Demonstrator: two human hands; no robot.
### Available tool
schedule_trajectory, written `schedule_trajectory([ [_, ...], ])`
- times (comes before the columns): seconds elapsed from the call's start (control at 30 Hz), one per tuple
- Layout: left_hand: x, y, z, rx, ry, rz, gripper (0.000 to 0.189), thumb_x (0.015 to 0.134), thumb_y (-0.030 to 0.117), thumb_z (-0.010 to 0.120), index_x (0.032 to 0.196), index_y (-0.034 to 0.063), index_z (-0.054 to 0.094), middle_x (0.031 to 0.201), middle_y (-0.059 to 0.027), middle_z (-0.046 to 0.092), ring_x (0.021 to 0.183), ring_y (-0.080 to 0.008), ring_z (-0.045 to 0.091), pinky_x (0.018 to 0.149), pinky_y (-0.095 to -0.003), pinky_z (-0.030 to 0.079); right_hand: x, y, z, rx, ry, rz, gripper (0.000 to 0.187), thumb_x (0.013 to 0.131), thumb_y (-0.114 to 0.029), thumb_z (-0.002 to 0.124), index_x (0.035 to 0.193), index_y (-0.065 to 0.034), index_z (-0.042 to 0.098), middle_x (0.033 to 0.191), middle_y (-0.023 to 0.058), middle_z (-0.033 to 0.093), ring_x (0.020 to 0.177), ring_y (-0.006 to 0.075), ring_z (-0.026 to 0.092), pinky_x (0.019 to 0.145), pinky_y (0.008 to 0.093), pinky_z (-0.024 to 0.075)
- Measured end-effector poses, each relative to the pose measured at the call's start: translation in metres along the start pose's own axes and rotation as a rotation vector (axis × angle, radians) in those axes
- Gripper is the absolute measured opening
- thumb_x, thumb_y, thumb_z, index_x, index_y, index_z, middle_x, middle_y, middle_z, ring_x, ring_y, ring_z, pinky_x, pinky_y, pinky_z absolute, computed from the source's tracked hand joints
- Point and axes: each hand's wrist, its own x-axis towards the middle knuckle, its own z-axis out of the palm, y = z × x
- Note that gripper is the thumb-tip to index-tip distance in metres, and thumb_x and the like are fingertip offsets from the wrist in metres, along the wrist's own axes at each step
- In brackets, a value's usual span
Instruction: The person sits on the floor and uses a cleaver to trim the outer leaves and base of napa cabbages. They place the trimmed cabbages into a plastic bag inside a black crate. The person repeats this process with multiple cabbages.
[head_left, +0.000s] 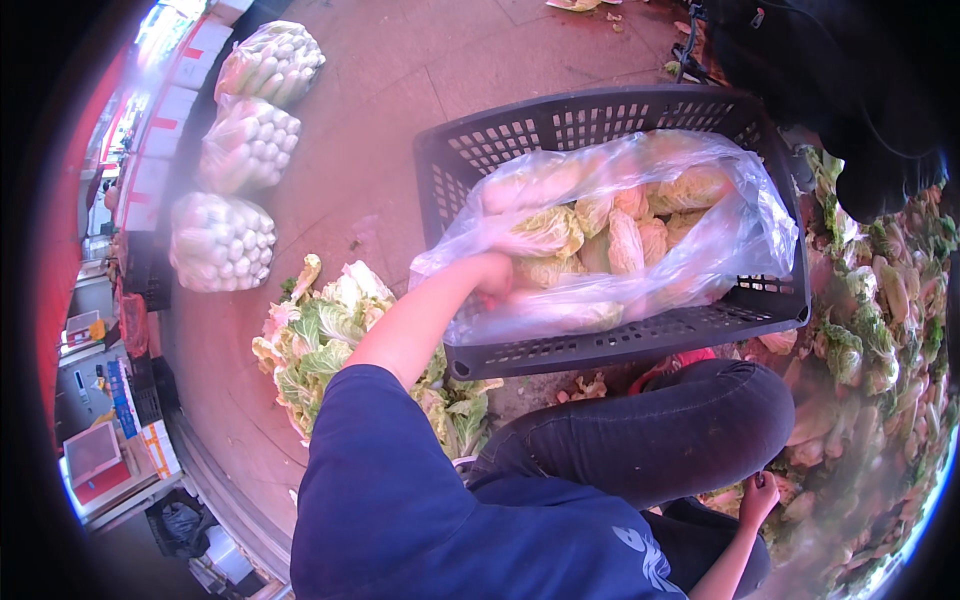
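My left hand (491, 279) reaches inside the clear plastic bag (757, 217) that lines a black plastic crate (577, 124). Its curled fingers are partly hidden beside a napa cabbage (544, 231) at the bag's near left end; whether they grip anything cannot be told. More napa cabbages lie in the bag. By my knee at the lower right, my right hand (760, 491) is closed around a small dark object, mostly covered by the fingers. It is close to the cabbages (806, 450) heaped on the ground.
Loose cabbage leaves (322, 330) are piled left of the crate, under my left arm. Several bags of pale vegetables (225, 244) stand on the paving farther left. White boxes (154, 172) line the left side. A dark-clad shape (825, 90) fills the upper right.
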Motion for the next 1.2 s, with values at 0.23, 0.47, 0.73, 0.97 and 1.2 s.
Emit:
schedule_trajectory([
  [0.23, -0.134, 0.038, -0.026, -0.466, 0.34, 0.231, 0.02, 0.09, 0.019, 0.059, 0.093, 0.0011, 0.065, 0.079, -0.0077, 0.069, 0.064, -0.0123, 0.065, 0.057, -0.0252, 0.052, 0.002, 0.001, -0.006, -0.013, 0.007, 0.002, 0.025, 0.078, -0.018, 0.067, 0.068, 0.0005, 0.054, 0.055, 0.0145, 0.044, 0.05, 0.0295, 0.042, 0.052, 0.0415, 0.0354],
  [0.47, -0.203, -0.209, -0.015, -0.296, 1.018, -0.116, 0.03, 0.084, 0.022, 0.063, 0.063, 0.0014, 0.06, 0.058, -0.008, 0.059, 0.049, -0.0146, 0.054, 0.048, -0.0292, 0.042, 0.023, 0.019, -0.011, -0.112, -0.058, 0.108, 0.033, 0.079, -0.029, 0.068, 0.074, 0.0019, 0.06, 0.059, 0.0174, 0.054, 0.057, 0.0351, 0.054, 0.058, 0.0435, 0.0416],
  [0.73, -0.133, -0.352, 0.065, -0.021, 0.855, -0.645, 0.031, 0.079, 0.022, 0.062, 0.095, -0.0037, 0.066, 0.091, -0.023, 0.065, 0.084, -0.0374, 0.064, 0.073, -0.047, 0.049, 0.05, 0.038, 0.08, -0.15, -0.169, 0.315, 0.038, 0.085, -0.032, 0.057, 0.086, 0.0046, 0.067, 0.083, 0.0272, 0.065, 0.082, 0.0395, 0.066, 0.073, 0.0475, 0.0521],
  [0.97, -0.163, -0.215, 0.048, 0.136, 1.392, -0.294, 0.046, 0.083, 0.018, 0.066, 0.128, 0.0102, 0.055, 0.118, -0.0192, 0.06, 0.104, -0.0308, 0.059, 0.091, -0.0401, 0.044, 0.049, 0.096, 0.193, -0.08, -0.29, 0.652, 0.037, 0.079, -0.028, 0.069, 0.099, 0.0024, 0.066, 0.106, 0.022, 0.066, 0.098, 0.0335, 0.065, 0.079, 0.0433, 0.055],
  [1.2, -0.165, -0.015, 0.09, -0.645, 1.325, 0.319, 0.062, 0.09, 0.033, 0.06, 0.137, 0.0002, 0.037, 0.133, -0.019, 0.045, 0.119, -0.0236, 0.048, 0.102, -0.0405, 0.035, 0.171, -0.02, 0.056, -0.078, 0.29, 0.038, 0.028, 0.089, -0.026, 0.058, 0.094, 0.0012, 0.054, 0.088, 0.022, 0.061, 0.082, 0.0373, 0.062, 0.071, 0.0456, 0.0501],
])
